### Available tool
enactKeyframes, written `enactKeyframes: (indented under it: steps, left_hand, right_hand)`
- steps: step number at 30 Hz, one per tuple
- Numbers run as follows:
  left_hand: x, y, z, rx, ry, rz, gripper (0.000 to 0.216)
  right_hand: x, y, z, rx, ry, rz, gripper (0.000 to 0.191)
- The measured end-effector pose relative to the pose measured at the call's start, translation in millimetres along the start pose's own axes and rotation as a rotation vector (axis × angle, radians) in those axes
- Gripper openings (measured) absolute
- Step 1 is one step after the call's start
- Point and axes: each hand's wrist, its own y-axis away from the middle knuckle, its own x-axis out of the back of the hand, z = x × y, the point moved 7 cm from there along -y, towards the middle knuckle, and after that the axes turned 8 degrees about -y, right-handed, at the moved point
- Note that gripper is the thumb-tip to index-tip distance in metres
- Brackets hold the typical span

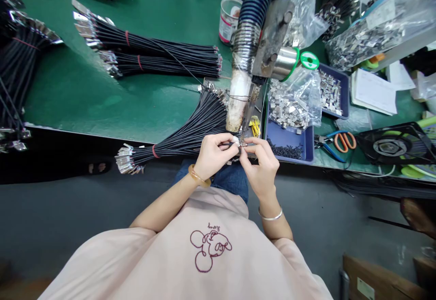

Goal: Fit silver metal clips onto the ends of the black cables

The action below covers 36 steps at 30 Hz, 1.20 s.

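Note:
Both hands meet at the table's front edge, just below the tip of a hose wrapped in tape point(237, 105). My left hand point(216, 154) is closed in a pinch on a black cable, with a whitish bit at its fingertips. My right hand point(260, 161) pinches a small metal piece against the cable's end; its exact shape is hidden by the fingers. Beside my left hand lies a bundle of black cables point(180, 132), tied with a red band, its metal connectors point(125, 159) hanging past the edge. A purple tray point(308, 143) with small black parts and a bag of metal connectors point(293, 107) stands right of my right hand.
More tied cable bundles point(163, 55) lie on the green table point(81, 105). A metal bracket point(272, 41) and solder spool point(288, 61) stand in the middle. To the right are pliers point(329, 148), orange-handled scissors point(345, 141), a black fan point(397, 145) and a notepad point(373, 91).

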Motion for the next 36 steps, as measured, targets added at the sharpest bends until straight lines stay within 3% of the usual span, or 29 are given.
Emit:
enactKeyframes:
  steps: [8, 17, 20, 22, 24, 31, 36]
  left_hand:
    - [-8.6, -0.9, -10.6, 0.023, -0.021, -0.092, 0.009]
    - [-5.8, 4.1, -10.4, 0.017, 0.081, -0.088, 0.01]
    - [-3.6, 8.2, -12.2, 0.008, 0.147, -0.064, 0.015]
    - [-5.2, 10.8, -13.0, 0.011, 0.169, -0.093, 0.016]
    - [-7.1, 12.6, -13.9, 0.029, 0.186, -0.122, 0.016]
    - [-7.2, 10.7, -15.3, 0.034, 0.142, -0.053, 0.011]
    - [-6.7, 7.6, -12.7, 0.007, 0.112, -0.014, 0.012]
  right_hand:
    - [1.1, 4.0, -2.6, 0.052, 0.08, -0.071, 0.015]
    - [0.8, 10.4, -7.1, 0.11, 0.109, 0.035, 0.015]
    - [1.4, 12.2, 8.6, -0.104, -0.083, 0.066, 0.011]
    - [-2.8, 13.5, 22.1, -0.307, -0.291, 0.024, 0.008]
    - [-5.4, 13.2, 27.1, -0.409, -0.396, -0.02, 0.009]
    - [-1.0, 4.5, 8.6, -0.129, -0.121, -0.015, 0.013]
    - [-4.1, 1.0, 5.0, -0.039, -0.03, 0.002, 0.013]
